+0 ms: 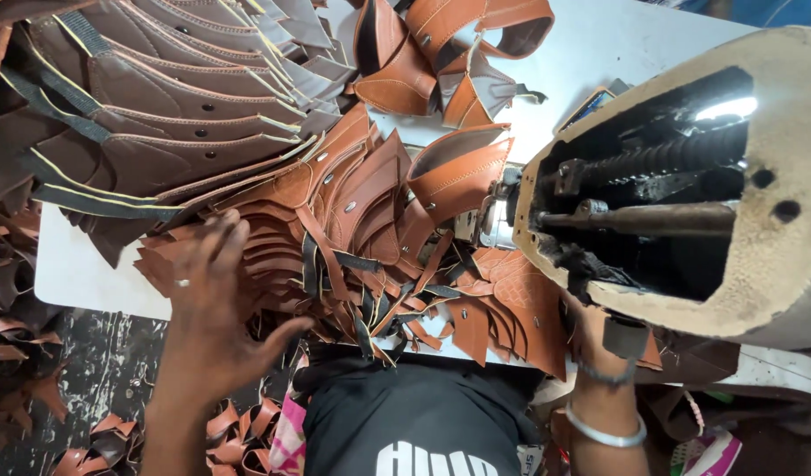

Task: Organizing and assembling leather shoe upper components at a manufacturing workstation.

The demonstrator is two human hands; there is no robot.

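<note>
My left hand (210, 304), a ring on one finger, lies flat with spread fingers on the near edge of a heap of tan leather pieces (361, 229) with black elastic straps. My right hand (591, 330) is mostly hidden behind the sewing machine head (776, 264); only the wrist with metal bangles (604, 432) shows, next to a tan leather piece (520, 308) under the machine. Whether that hand grips anything is not visible.
A fanned stack of dark brown leather pieces (176, 106) fills the upper left. More tan pieces (432, 62) lie on the white table (599, 44). Leather scraps (18, 353) litter the floor at left. The machine's open end (652, 203) shows a shaft and spring.
</note>
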